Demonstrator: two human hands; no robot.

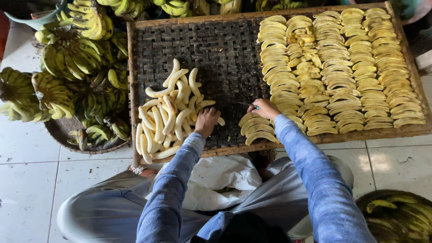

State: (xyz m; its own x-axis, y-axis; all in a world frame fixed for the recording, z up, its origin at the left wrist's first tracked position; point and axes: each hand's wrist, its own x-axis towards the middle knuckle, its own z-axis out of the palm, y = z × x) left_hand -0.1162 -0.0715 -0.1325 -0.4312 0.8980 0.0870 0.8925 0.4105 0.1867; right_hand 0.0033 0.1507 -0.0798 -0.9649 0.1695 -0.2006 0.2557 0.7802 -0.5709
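The left hand (pixel 207 121) is down on the heap of peeled bananas (pixel 168 114) at the near left of the woven tray (pixel 225 58), fingers curled over a banana at the heap's right edge, closing on it, though how firmly cannot be told from above. The right hand (pixel 266 109) sits just to the right, near the tray's front rail, clenched around a small knife (pixel 249 105) whose thin blade points left toward the bare dark weave in the middle. Right beside that hand, a short stack of banana slices (pixel 257 128) lies touching the near edge of the tray, and beyond it, filling the whole right half out to the far rail, run tidy rows of sliced bananas (pixel 346 67), curved pieces laid side by side in columns. Both arms wear blue sleeves, and a white bag (pixel 220 180) rests in the lap between the knees. Off the tray to the left, bunches of unpeeled bananas (pixel 67 72), green and yellow, are piled over a round basket (pixel 63 132) on the tiled floor (pixel 27 180), and more bananas in another basket (pixel 396 216) peek in at the near right corner.
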